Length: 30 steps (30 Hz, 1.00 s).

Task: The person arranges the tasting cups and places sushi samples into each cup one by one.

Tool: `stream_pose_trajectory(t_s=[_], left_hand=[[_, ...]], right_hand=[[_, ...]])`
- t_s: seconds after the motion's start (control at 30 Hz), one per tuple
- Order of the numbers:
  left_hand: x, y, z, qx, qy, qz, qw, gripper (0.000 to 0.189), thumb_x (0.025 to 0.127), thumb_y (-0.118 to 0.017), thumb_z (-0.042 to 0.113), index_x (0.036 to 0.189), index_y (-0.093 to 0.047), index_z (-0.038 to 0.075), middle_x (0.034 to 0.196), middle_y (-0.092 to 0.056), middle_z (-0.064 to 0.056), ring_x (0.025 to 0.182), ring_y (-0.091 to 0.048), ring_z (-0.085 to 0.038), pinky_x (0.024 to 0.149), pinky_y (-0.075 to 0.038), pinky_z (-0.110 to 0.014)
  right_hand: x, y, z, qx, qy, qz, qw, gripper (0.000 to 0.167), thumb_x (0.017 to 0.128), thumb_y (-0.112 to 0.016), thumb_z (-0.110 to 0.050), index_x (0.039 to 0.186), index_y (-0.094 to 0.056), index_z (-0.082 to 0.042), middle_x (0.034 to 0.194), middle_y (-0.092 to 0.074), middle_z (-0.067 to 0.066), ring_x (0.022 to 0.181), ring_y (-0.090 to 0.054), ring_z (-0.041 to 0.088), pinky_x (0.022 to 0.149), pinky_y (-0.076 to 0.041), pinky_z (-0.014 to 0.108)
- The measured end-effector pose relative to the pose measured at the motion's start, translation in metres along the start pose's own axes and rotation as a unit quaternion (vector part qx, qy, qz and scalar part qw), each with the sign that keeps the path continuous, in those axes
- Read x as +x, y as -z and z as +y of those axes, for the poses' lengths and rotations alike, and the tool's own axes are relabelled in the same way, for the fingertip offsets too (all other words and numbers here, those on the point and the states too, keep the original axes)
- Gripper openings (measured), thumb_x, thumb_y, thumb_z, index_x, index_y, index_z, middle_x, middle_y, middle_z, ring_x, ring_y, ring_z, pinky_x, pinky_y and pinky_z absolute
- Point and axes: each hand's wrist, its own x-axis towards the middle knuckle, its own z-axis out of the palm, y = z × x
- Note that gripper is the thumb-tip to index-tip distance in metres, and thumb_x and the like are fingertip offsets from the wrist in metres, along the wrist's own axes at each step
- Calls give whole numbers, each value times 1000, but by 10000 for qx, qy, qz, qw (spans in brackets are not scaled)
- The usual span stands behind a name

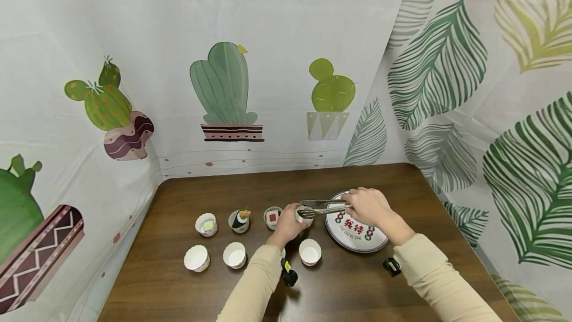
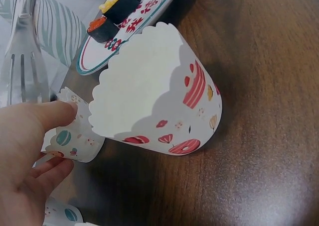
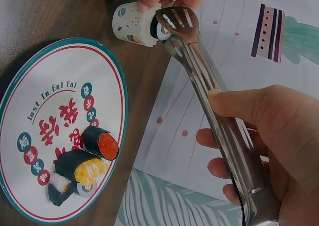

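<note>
My left hand (image 1: 287, 225) grips a small patterned paper cup (image 3: 132, 24) by its side, thumb and fingers around the wall. My right hand (image 3: 279, 121) holds metal tongs (image 3: 214, 96) with slotted ends. The tong ends are at the cup's mouth, around a small dark-and-white sushi roll (image 3: 161, 33), partly hidden by them. Beneath the right hand lies a round plate (image 3: 107, 81) with red characters and a teal rim. It carries a roe-topped sushi (image 3: 108, 145), a corn-topped sushi (image 3: 88, 170) and other small pieces near its edge.
Left of my left hand, the back row has paper cups holding a yellow-centred piece (image 1: 208, 225), a dark roll with an orange top (image 1: 243, 216) and a red-centred piece (image 1: 273, 217). Empty cups stand in front, including one (image 1: 310, 252) near my left wrist. Printed cloth hangs behind the table.
</note>
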Motion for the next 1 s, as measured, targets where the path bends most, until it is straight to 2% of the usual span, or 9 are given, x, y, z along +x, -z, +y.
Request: stream_pose_trajectory(t_s=[0.47,0.77,1.0], left_hand=[[0,1,2,-95,80,-64,9999,61,73,-75,18,127,-50,3,125,-53,-16,114,-51,-31,92,-42,-44],[1,0,-1,-101,86,-34,9999,62,74,-75,20,128,-50,3,126,-52,-15,114,-51,-30,93,-42,-43],[1,-1,-1,-80,103,-66,9999,62,74,-75,20,128,-50,3,126,-53,-15,114,-51,-30,92,-43,-43]], right_hand=[[-2,0,2,-13,-69,20,10000,25,73,-69,-21,97,-69,-15,79,-62,1,67,-58,23,51,-45,35],[-5,1,4,-17,-171,-133,9998,26,74,-70,-25,97,-68,-14,76,-59,-1,67,-58,22,51,-45,34],[-8,-1,8,-18,-303,-328,9990,31,75,-69,-29,101,-67,-13,81,-61,0,71,-59,23,53,-46,34]])
